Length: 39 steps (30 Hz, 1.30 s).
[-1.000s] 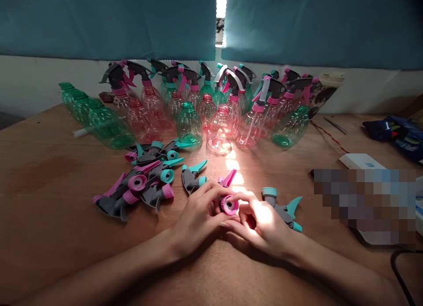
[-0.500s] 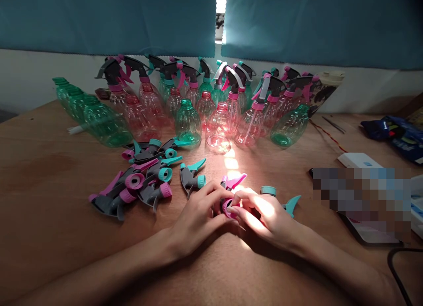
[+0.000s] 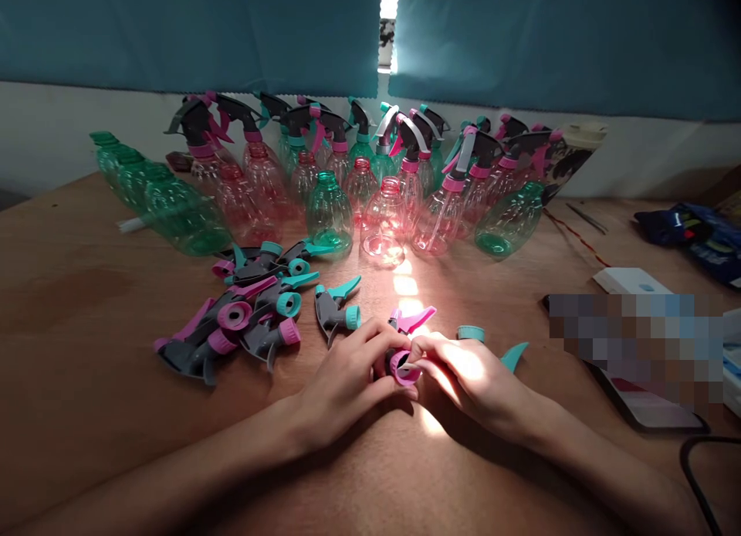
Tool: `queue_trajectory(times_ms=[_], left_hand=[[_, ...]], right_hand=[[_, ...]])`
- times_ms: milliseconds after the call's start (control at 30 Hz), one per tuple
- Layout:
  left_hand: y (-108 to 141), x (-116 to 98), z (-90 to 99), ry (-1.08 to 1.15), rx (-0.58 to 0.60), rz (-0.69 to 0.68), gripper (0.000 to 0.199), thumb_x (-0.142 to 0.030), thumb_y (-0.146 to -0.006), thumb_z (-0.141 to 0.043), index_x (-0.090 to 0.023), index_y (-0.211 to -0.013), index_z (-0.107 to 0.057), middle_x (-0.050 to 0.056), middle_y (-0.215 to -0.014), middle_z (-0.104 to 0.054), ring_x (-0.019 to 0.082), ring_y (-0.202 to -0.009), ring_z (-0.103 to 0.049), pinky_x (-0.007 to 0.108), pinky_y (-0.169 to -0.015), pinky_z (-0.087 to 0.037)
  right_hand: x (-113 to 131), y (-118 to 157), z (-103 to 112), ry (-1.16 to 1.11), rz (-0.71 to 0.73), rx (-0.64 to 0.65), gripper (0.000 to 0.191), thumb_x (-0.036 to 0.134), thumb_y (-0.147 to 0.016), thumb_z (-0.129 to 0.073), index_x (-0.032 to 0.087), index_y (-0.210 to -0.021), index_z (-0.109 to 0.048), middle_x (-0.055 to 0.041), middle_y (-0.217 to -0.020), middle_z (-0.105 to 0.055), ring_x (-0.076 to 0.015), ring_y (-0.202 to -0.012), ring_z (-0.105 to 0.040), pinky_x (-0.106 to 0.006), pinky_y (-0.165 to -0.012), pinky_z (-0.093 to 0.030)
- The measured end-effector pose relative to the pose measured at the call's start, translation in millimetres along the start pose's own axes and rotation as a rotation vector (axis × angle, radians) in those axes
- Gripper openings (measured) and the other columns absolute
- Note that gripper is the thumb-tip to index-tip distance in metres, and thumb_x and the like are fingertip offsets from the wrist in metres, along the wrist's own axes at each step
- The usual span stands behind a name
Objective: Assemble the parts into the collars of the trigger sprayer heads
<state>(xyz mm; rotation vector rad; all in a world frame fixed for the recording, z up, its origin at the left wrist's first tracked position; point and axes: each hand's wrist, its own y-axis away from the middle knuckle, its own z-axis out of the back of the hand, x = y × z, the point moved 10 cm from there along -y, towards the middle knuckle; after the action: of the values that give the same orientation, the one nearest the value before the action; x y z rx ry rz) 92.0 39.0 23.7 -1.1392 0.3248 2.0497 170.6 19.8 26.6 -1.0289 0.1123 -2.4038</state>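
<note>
My left hand (image 3: pixel 350 378) is closed around a pink and grey trigger spray head (image 3: pixel 415 320), with its pink collar (image 3: pixel 408 377) facing me. At the collar's mouth, the thumb and forefinger of my right hand (image 3: pixel 480 378) are pinched together. Something thin and pale shows at their tips, too small to make out. Beside my right hand lies another spray head with a teal collar (image 3: pixel 471 334), partly covered by the hand. A grey and teal spray head (image 3: pixel 333 308) rests just beyond my left hand.
Several loose spray heads (image 3: pixel 202 358) are heaped at the left. Behind them stand rows of clear pink bottles (image 3: pixel 385 219) and green bottles (image 3: pixel 329 215), many with spray heads on. At the right are a phone (image 3: pixel 648 412), a white box (image 3: pixel 628 279) and a black cable (image 3: pixel 688 474).
My right fingertips have drawn back slightly from the pink collar, so more of its opening shows. My left hand keeps its hold on the spray head.
</note>
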Motion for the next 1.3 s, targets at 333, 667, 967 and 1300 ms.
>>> queue_trajectory(times_ms=[333,667,967,1300], left_hand=[[-2.4,14.7,21.5,-0.043,-0.112,0.047,0.024,-0.023,-0.078,-0.07,-0.023,-0.102,-0.064,0.001,-0.097,-0.059,0.013,-0.072,-0.053,0.023,-0.063,-0.044],[2.6,16.0,47.3,0.038,-0.358,0.068,0.029,-0.022,-0.077,-0.071,-0.019,-0.105,-0.064,0.002,-0.096,-0.055,0.013,-0.075,-0.057,0.024,-0.061,-0.047],[2.9,14.5,45.5,0.013,-0.335,0.062,0.027,-0.016,-0.079,-0.067,-0.02,-0.105,-0.063,0.002,-0.094,-0.055,0.013,-0.075,-0.056,0.022,-0.059,-0.047],[3.2,13.9,29.0,0.028,-0.253,0.076,0.025,-0.018,-0.08,-0.069,-0.023,-0.103,-0.064,-0.001,-0.09,-0.054,0.01,-0.069,-0.053,0.02,-0.056,-0.044]], right_hand=[[30.7,16.2,47.1,0.176,0.18,-0.355,0.009,0.018,-0.09,-0.047,0.021,-0.095,-0.054,-0.0024,-0.074,-0.069,-0.0149,-0.06,-0.065,-0.024,-0.055,-0.05],[27.8,6.6,16.8,0.247,0.197,-0.146,0.016,0.029,-0.086,-0.058,0.019,-0.074,-0.064,0.003,-0.052,-0.057,-0.0111,-0.048,-0.049,-0.025,-0.051,-0.039],[15.6,1.8,-3.0,0.183,0.065,0.076,0.021,0.036,-0.082,-0.065,0.018,-0.093,-0.06,-0.0072,-0.092,-0.063,-0.0196,-0.084,-0.057,-0.031,-0.072,-0.048],[4.2,4.1,-14.0,0.094,-0.066,0.148,0.02,0.032,-0.084,-0.063,0.019,-0.095,-0.054,-0.0068,-0.1,-0.058,-0.0214,-0.095,-0.052,-0.036,-0.085,-0.045]])
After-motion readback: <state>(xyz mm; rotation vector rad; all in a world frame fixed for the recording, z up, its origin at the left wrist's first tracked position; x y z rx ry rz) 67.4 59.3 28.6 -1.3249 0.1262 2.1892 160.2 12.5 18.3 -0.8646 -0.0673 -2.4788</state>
